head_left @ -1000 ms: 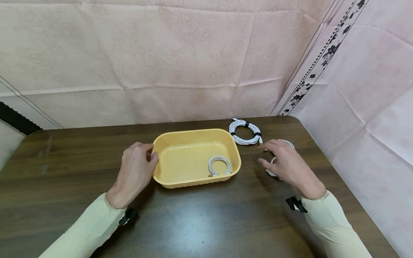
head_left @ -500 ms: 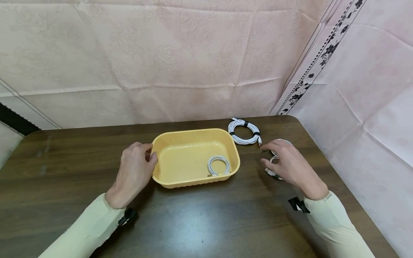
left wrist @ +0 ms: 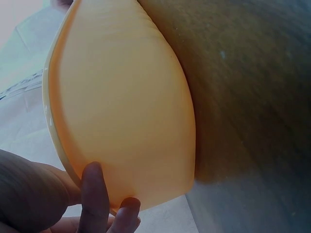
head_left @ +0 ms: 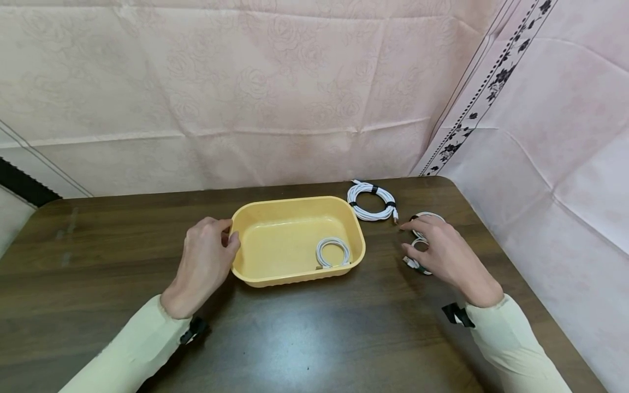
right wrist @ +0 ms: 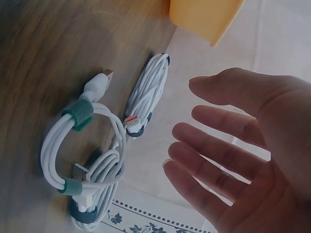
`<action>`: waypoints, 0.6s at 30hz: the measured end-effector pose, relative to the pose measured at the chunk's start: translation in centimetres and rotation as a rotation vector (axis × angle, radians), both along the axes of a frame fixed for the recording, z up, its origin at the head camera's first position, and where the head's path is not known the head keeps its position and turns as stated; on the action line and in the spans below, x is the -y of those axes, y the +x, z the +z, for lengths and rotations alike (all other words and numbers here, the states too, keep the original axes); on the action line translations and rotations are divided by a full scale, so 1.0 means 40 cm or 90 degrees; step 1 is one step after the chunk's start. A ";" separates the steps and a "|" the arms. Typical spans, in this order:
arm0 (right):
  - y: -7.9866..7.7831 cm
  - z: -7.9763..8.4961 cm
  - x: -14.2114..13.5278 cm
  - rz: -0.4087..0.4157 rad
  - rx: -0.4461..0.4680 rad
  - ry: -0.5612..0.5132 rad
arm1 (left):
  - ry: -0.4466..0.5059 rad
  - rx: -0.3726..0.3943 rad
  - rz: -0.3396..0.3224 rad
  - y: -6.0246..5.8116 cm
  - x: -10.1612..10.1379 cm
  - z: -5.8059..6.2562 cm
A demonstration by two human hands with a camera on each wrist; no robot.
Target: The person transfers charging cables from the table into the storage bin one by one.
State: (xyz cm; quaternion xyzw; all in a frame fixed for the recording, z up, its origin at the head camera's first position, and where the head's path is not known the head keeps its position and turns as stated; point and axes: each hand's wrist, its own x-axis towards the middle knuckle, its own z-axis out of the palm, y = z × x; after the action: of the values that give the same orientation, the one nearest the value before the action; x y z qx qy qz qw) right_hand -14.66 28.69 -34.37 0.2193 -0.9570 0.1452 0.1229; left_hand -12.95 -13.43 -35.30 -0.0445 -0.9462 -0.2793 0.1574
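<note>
My left hand grips the left end of a yellow plastic tub, thumb at the rim and fingers against its outer wall. Inside the tub, at its right front, lies a coiled white cable. My right hand hovers over two more coiled white cables at the right, fingers spread and holding nothing. One cable has green straps and a USB plug; just behind it is another cable with a dark strap. In the head view my right hand partly covers both.
A larger coiled white cable with black straps lies just beyond the tub's right back corner. The brown wooden table ends at a pale patterned cloth behind it, with another cloth along the right side.
My right hand has shifted slightly to the right, uncovering more of the cables beneath it. The left hand keeps its grip and the tub stays in place.
</note>
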 end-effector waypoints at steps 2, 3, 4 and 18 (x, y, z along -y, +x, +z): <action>0.001 0.000 -0.004 -0.001 0.000 0.002 | 0.000 0.001 0.000 0.000 0.000 0.000; 0.001 0.000 -0.006 -0.002 -0.001 0.002 | 0.000 0.001 0.000 0.000 0.000 0.000; 0.002 0.001 -0.007 -0.001 -0.004 0.002 | 0.000 0.000 0.000 0.000 0.000 -0.001; 0.013 -0.003 -0.036 -0.029 0.004 -0.002 | 0.001 -0.011 -0.004 0.001 -0.001 -0.001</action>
State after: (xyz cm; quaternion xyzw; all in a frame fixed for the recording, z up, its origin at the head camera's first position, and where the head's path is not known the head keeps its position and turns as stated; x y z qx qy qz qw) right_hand -14.13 30.12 -34.48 0.1965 -0.9619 0.1446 0.1236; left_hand -12.90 -13.38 -35.35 -0.0499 -0.9445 -0.2801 0.1644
